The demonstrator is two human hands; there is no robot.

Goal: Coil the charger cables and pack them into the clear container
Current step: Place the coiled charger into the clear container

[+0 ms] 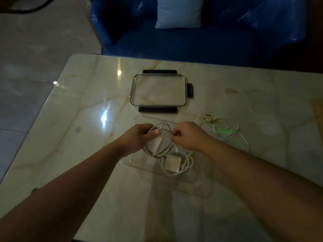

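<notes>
A clear container (192, 179) lies on the marble table in front of me. Over it, my left hand (139, 135) grips a coiled white charger cable (161, 149), and my right hand (187, 135) pinches the same coil from the right. The loops hang down between both hands into the container. Inside the container, below the coil, lies another white cable with a square white charger block (173, 165). A loose white cable (225, 126) sprawls on the table to the right of my right hand.
The container's clear lid (158, 105) with black clips lies on the table just beyond the container. A blue sofa (192, 41) with a light cushion (180, 12) stands past the table's far edge. Tiled floor lies to the left.
</notes>
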